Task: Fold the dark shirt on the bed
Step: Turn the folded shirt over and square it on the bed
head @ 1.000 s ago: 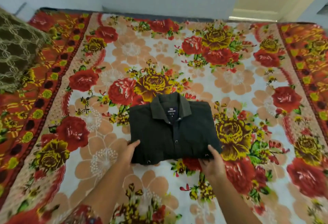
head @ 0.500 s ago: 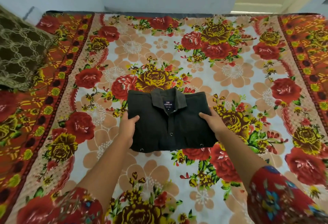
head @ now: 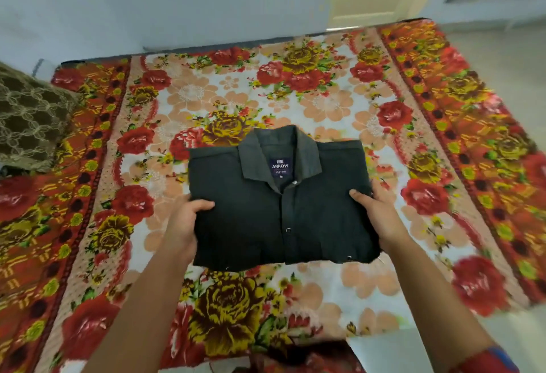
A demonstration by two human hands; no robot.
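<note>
Now the folded dark shirt sits between left hand and right hand grips.

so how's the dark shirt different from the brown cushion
The dark shirt is plain; the brown cushion has a pale lattice pattern. The shirt is folded mid-bed, gripped by the left hand and right hand; the cushion lies untouched at the left edge. Both are cloth.

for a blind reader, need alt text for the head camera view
The left hand and right hand grip opposite sides of a folded dark shirt, collar up, over a floral bedspread. A brown patterned pillow sits at far left.
</note>
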